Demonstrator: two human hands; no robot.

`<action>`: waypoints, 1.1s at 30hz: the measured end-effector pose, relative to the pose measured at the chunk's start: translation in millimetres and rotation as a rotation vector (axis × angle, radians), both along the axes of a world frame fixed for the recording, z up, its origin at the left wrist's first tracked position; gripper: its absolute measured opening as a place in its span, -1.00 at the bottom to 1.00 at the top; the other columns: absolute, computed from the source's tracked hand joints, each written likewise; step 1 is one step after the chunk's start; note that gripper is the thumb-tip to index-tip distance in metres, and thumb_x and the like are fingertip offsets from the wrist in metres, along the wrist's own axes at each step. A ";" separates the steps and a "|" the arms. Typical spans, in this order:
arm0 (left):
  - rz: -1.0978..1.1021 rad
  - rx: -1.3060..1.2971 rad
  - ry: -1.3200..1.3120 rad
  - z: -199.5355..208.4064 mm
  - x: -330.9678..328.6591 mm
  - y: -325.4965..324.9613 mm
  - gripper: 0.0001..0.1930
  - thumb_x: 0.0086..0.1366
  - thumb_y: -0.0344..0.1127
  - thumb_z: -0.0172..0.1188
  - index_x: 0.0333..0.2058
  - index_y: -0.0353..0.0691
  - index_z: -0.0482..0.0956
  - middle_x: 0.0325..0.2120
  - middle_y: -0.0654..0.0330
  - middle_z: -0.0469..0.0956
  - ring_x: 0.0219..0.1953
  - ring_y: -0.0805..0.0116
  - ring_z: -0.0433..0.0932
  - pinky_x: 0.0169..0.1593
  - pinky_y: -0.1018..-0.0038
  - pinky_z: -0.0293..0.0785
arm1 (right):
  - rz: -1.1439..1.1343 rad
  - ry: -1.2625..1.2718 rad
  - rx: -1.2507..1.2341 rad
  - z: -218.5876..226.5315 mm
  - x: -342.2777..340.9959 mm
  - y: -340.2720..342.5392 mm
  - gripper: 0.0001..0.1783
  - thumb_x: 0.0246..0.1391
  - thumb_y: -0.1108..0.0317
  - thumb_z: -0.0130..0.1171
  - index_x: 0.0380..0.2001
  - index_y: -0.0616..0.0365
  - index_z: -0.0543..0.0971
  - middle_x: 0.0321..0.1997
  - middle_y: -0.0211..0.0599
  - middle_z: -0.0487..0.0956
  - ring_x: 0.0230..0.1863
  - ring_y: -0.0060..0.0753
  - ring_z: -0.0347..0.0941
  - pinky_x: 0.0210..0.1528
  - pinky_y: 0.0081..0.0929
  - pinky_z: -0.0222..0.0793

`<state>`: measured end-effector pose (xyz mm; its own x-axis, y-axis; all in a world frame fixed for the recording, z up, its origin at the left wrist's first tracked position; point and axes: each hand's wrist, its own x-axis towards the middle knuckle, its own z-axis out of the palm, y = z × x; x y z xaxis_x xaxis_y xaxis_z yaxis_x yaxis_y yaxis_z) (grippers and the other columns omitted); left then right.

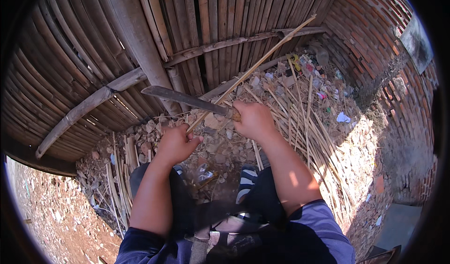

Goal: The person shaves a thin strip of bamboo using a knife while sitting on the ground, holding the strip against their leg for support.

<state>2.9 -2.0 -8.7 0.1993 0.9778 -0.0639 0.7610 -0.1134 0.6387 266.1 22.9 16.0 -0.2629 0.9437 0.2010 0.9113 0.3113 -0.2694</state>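
My right hand (255,120) is wrapped round the wooden handle of a machete (187,99), whose dark blade points left. A long, pale bamboo strip (262,60) slants up and away to the right, and my left hand (177,144) grips it near its lower end. The blade crosses the strip between my two hands; whether its edge touches the strip I cannot tell. My left fingers are closed round the strip, with the thumb stretched toward the right.
A slatted bamboo wall (225,20) with a thick post (136,34) stands ahead, a brick wall (365,44) to the right. Several split strips (323,147) lie on the rubble at right; more sticks (122,175) lie at left. Litter (323,83) covers the far corner. My sandalled feet (247,182) are below.
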 end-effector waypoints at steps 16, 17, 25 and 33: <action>-0.075 0.022 0.020 -27.6 19.0 6.3 -0.84 0.18 -0.31 0.19 -0.30 -0.23 0.59 -0.37 -0.18 0.64 -0.24 -0.26 0.63 -0.11 -0.03 0.54 | -0.028 0.098 -0.166 -17.9 -2.5 2.7 -0.69 -0.17 0.23 0.30 -0.28 0.04 0.63 -0.39 0.00 0.65 -0.26 0.19 0.61 -0.17 0.05 0.51; -0.058 0.009 0.015 -30.1 19.9 8.0 -0.85 0.17 -0.32 0.18 -0.30 -0.23 0.59 -0.38 -0.19 0.64 -0.24 -0.27 0.63 -0.12 -0.04 0.54 | -0.035 0.054 -0.141 -14.9 -2.4 2.8 -0.69 -0.18 0.24 0.30 -0.28 0.05 0.63 -0.39 0.00 0.65 -0.26 0.18 0.61 -0.17 0.04 0.52; -0.039 0.013 0.045 -29.3 20.0 5.1 -0.84 0.20 -0.31 0.17 -0.28 -0.24 0.59 -0.37 -0.18 0.65 -0.24 -0.26 0.63 -0.10 -0.04 0.54 | 0.071 -0.070 -0.067 -26.2 -8.1 2.9 -0.66 -0.16 0.24 0.29 -0.23 0.05 0.65 -0.40 0.01 0.66 -0.26 0.15 0.62 -0.16 0.01 0.53; -0.033 -0.058 0.104 -21.8 13.6 -0.2 -0.85 0.21 -0.34 0.16 -0.29 -0.26 0.58 -0.36 -0.18 0.65 -0.22 -0.27 0.63 -0.09 -0.03 0.53 | -0.172 0.083 -0.071 -16.5 23.0 13.4 -0.57 -0.14 0.25 0.28 -0.11 0.08 0.66 -0.33 0.06 0.67 -0.23 0.20 0.61 -0.11 -0.01 0.55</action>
